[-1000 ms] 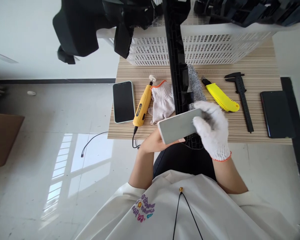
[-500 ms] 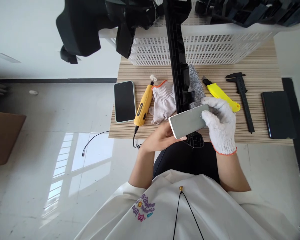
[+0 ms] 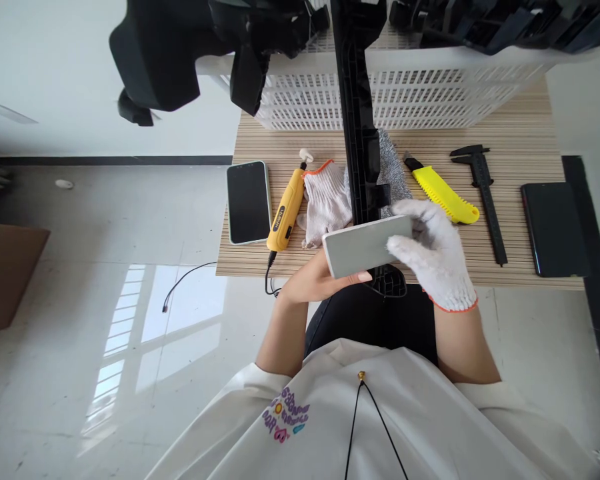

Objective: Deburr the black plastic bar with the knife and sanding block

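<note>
A flat, pale grey rectangular block with a white edge is held up in front of the long black plastic part. My right hand, in a white knitted glove with an orange cuff, pinches the block's right end between thumb and fingers. Bare, my left hand grips the left end from below, its thumb along the lower edge and its other fingers mostly hidden behind. The black part runs from the top of the view down past the table's front edge, and the block covers a stretch of it.
On the striped table lie a yellow rotary tool, a white glove, grey cloth, a yellow utility knife, black calipers and two phones, left and right. Behind stands a white basket with black parts.
The block has shifted a little to the left and lies more level. My right hand moved left with it, and more of my left thumb shows along its lower edge.
</note>
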`<state>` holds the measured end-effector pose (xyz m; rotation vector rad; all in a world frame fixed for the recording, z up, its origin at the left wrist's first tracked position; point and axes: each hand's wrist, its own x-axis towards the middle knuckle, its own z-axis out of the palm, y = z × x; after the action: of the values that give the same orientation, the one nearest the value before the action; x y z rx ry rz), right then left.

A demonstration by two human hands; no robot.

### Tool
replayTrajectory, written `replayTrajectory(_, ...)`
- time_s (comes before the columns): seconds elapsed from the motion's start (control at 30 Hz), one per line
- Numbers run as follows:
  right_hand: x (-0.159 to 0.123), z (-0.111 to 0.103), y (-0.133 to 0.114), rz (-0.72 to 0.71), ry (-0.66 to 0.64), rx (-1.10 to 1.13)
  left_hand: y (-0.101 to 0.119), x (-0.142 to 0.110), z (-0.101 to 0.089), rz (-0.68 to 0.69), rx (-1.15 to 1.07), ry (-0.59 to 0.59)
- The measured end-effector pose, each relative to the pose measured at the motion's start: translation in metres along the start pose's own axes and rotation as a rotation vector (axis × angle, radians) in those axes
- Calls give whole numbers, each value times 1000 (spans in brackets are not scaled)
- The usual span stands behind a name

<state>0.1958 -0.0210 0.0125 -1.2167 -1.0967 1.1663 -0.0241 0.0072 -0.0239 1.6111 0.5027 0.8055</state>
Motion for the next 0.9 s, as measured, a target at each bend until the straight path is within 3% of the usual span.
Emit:
replayTrajectory(0.1,-1,0,-6,9,63,26,1,2,0,12,-43,-50)
replayTrajectory(0.27,-4,11,-5,114,-66,-34,-4,-3,1,27,35,58)
replayTrajectory(0.47,-2,13,-4,57,197,-5,0,4,3,-9,-60,2)
replayTrajectory(0.67,-9,27,-8,30,175,-40,-1,1,2,-20,35,43)
replayTrajectory(0.8,-8,27,-3,-38,392,-58,-1,3,3,-7,-69,-23)
replayTrajectory(0.9,-11,29,-2,14,276,-26,0,3,3,-17,10,24)
